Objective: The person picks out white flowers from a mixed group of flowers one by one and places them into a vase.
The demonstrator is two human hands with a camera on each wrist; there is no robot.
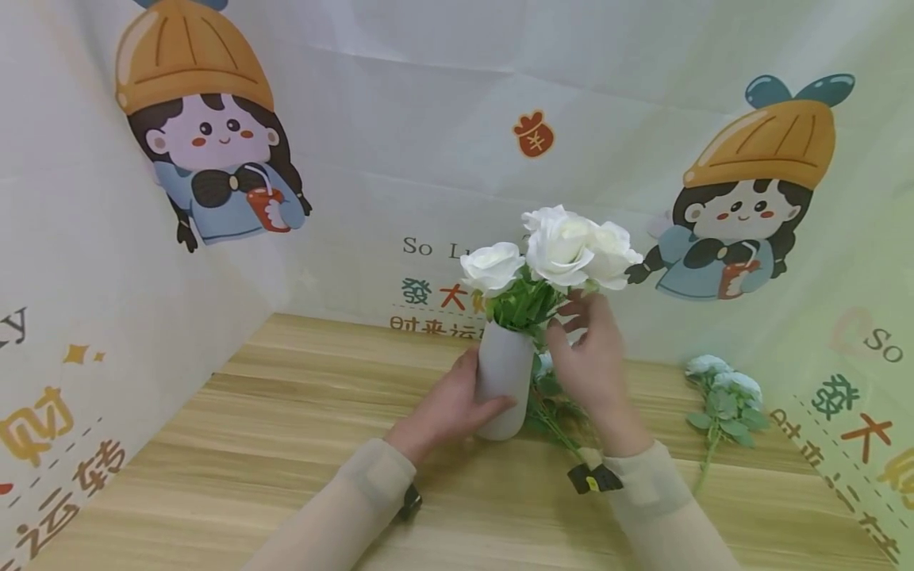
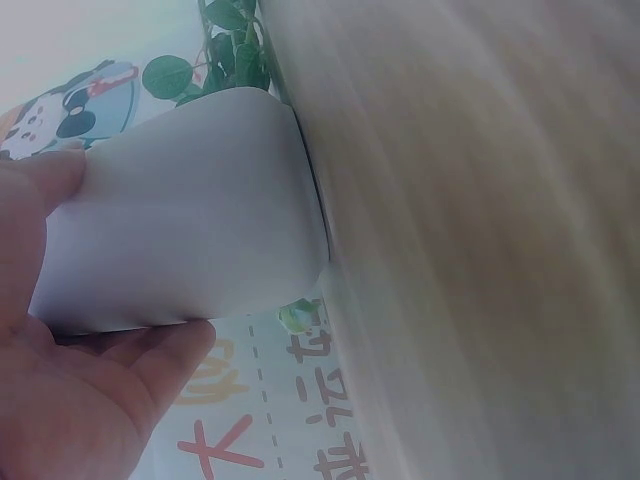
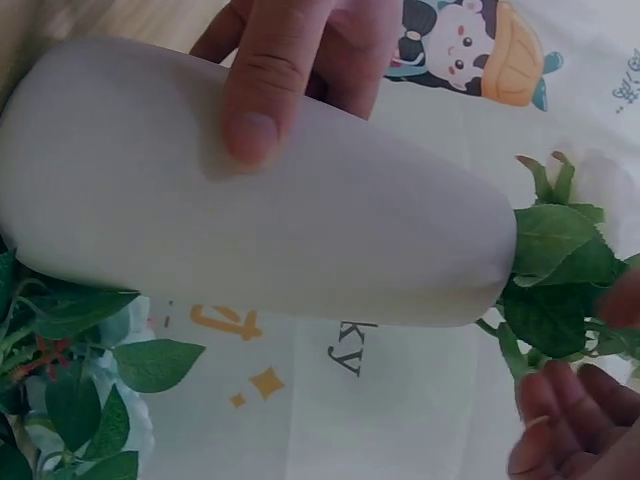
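A white vase (image 1: pixel 502 381) stands on the wooden table, filled with white artificial roses (image 1: pixel 564 247) and their green leaves (image 1: pixel 524 305). My left hand (image 1: pixel 453 403) grips the vase's lower body, with the thumb across its front, also plain in the right wrist view. Beside the vase's mouth, my right hand (image 1: pixel 589 349) is raised at the leaves under the blooms. Its fingers are loosely bent, thumb apart from them. In the right wrist view the fingertips (image 3: pixel 550 410) lie against or very close to a leaf; contact is hard to tell.
Pale blue flowers (image 1: pixel 724 388) lie on the table at the right. Another leafy stem (image 1: pixel 560 428) lies right behind the vase, partly hidden by my right arm. A printed cloth backdrop (image 1: pixel 371 159) encloses the wooden table (image 1: pixel 286 412) at the back and sides.
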